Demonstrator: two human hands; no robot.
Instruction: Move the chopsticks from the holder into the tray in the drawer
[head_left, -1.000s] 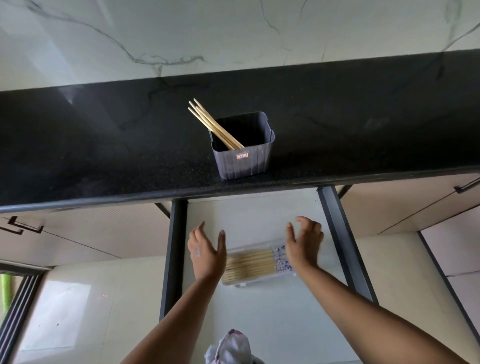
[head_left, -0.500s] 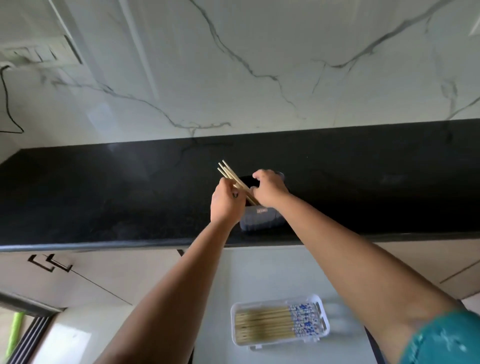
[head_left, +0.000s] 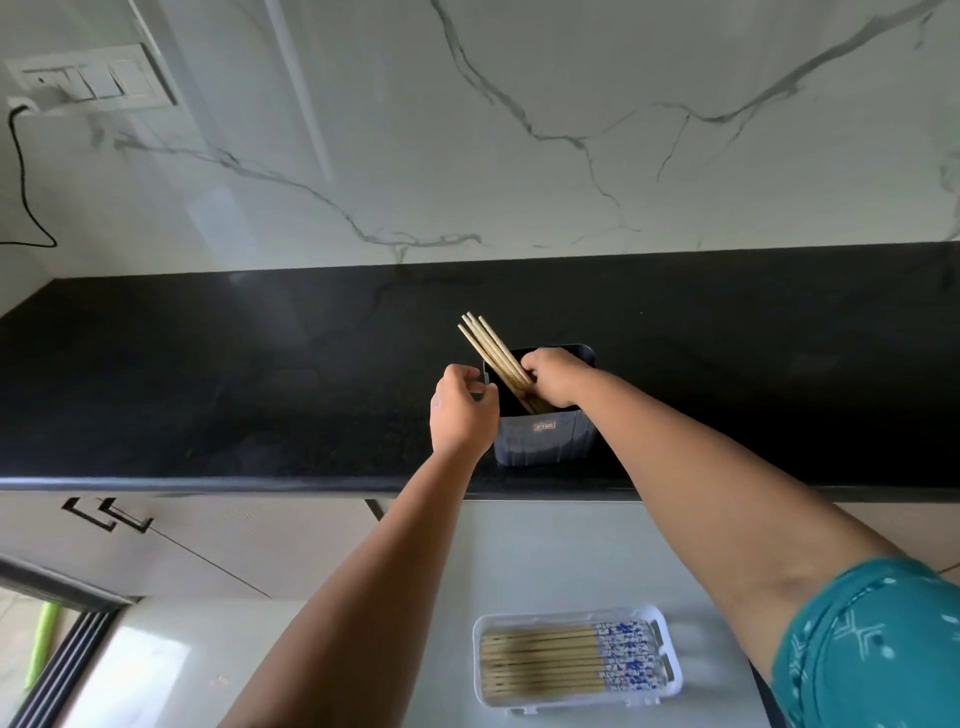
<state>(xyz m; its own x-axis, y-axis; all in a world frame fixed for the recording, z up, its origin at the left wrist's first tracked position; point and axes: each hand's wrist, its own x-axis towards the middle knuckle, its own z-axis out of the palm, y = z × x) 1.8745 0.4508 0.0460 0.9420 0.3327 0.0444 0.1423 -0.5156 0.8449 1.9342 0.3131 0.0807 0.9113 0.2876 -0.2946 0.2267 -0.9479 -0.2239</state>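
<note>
Left hand (head_left: 460, 410) shifted onto holder (head_left: 543, 436) rim, right fingers (head_left: 535, 371) pinching chopsticks (head_left: 491, 351); tray (head_left: 670, 670) holds more.

- Right hand (head_left: 551, 376) grips chopsticks (head_left: 491, 351) inside the holder (head_left: 543, 436) on the counter (head_left: 208, 374).
- Left hand (head_left: 460, 410) pinches the holder's left rim.
- Near: tray (head_left: 670, 670) of chopsticks.

A dark grey ribbed holder (head_left: 540, 436) stood upright on the black table (head_left: 208, 389), near its front edge. A few plain wooden chopsticks (head_left: 488, 348) leaned out of it toward eleven o'clock. At six o'clock from it, in the open white drawer (head_left: 545, 561), a clear plastic tray (head_left: 670, 670) held a flat row of chopsticks with blue-patterned ends (head_left: 566, 660) pointing to three o'clock.
</note>
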